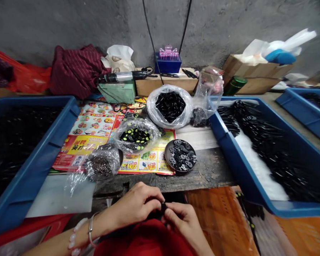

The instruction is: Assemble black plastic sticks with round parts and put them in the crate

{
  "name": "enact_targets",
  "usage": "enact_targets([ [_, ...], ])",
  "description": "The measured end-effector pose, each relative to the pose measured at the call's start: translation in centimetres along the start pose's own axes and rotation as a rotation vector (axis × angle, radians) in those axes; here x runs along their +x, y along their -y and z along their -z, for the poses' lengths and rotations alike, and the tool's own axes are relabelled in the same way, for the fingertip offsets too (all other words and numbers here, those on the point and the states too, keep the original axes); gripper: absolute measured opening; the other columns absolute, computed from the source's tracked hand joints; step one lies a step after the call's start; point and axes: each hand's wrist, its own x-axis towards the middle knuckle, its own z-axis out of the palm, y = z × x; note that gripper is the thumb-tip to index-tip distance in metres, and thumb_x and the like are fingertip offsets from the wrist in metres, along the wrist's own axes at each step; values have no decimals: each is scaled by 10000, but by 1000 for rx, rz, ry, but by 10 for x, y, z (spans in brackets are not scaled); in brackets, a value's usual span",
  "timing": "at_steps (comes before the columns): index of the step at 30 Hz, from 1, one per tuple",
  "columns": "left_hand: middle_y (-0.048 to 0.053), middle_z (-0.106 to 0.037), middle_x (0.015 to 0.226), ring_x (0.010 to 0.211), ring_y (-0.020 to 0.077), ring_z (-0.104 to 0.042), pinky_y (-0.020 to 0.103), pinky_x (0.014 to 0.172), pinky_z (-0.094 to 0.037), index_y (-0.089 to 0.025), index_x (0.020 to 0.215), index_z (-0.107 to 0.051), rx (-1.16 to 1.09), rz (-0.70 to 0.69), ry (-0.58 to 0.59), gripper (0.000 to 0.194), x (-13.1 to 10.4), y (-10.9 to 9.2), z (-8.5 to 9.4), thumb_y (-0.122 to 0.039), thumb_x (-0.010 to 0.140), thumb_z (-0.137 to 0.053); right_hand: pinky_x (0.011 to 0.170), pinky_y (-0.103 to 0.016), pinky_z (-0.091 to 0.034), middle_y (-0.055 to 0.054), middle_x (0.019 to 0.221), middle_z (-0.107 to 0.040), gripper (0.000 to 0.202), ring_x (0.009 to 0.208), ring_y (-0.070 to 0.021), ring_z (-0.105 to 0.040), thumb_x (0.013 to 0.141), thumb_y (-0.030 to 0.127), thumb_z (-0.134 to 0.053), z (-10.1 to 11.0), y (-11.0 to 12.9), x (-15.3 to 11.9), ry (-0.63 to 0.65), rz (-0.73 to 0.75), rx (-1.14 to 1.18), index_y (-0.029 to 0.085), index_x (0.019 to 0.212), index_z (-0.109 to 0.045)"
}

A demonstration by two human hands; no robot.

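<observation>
In the head view a small black part (163,206) is pinched between both hands over my lap; its exact kind is too small to tell. My left hand (142,201) reaches in from the left, thumb and forefinger closed on the part. On the other side my right hand (180,217) grips it with closed fingers. Just beyond the hands, a round dish (167,161) holds flat black pieces (181,156). A plastic bag of small metal pins or screws (102,167) lies left of it. Further back are bags with black-and-yellow-green parts (135,138) and glossy black parts (170,106).
Blue bins of black parts flank the bench: a left bin (32,192) and a right bin (245,181). Behind stand a green box (117,93), an electric screwdriver-like tool (124,76), a dark blue box (168,65) and a cardboard box (258,71). An orange crate (218,220) is at lower right.
</observation>
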Motion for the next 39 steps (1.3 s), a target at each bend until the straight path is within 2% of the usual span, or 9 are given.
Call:
enact_targets([
  [5,67,-738,913,810,191,-659,228,732,-450,-182,1065,-694,89,-168,105,238,1,5,4,-182,856,-579,421,-192,-403,-40,608,-623,554,427,-80,-472,735,640,-655,-3,2,4,19,-122,244,90,724,-719],
  [8,72,-717,826,730,180,-641,219,662,-432,-151,1032,-699,147,-212,118,210,0,10,3,-174,865,-572,451,-194,-437,-43,621,-634,535,445,-86,-514,735,620,-671,1,4,6,96,-137,298,87,746,-720],
  [14,44,-748,807,681,162,-650,200,633,-441,-173,960,-740,15,-168,95,175,-1,19,-2,-188,839,-614,361,-148,-307,-5,509,-596,557,346,-55,-432,747,639,-646,10,2,7,262,-232,286,86,773,-716],
  [22,30,-740,707,634,156,-654,191,616,-443,-159,831,-771,-98,-142,167,139,-3,21,-4,-148,813,-634,355,-167,-226,32,457,-517,567,340,-44,-313,741,661,-627,6,14,6,253,-199,191,107,666,-717],
  [29,64,-765,860,753,183,-681,205,711,-474,-143,953,-752,-49,-144,126,183,-8,16,-1,-120,797,-659,364,-176,-226,31,450,-498,580,343,-48,-308,755,679,-599,1,8,7,226,-188,150,112,653,-677],
  [31,63,-754,984,841,188,-681,212,773,-481,-163,1095,-699,-51,-142,52,320,-15,14,9,-116,780,-677,377,-188,-250,25,460,-494,585,356,-60,-329,770,690,-569,1,9,8,205,-170,109,120,669,-657],
  [33,34,-742,1017,868,172,-673,213,796,-482,-200,1139,-661,-38,-95,-134,348,-28,16,27,-125,800,-652,409,-204,-289,12,482,-497,596,395,-81,-374,774,710,-540,1,12,9,188,-149,37,130,665,-629],
  [37,30,-731,934,875,187,-656,276,829,-470,-207,923,-694,243,120,-631,179,-63,43,71,-177,893,-520,449,-230,-308,-3,512,-501,633,439,-102,-398,739,762,-519,1,15,13,199,-178,-72,141,648,-595],
  [39,63,-720,956,924,233,-642,344,875,-460,-188,930,-694,407,198,-715,157,-75,62,85,-190,861,-554,438,-227,-299,-3,521,-504,642,434,-100,-393,729,777,-512,-3,14,14,240,-205,-78,143,673,-600],
])
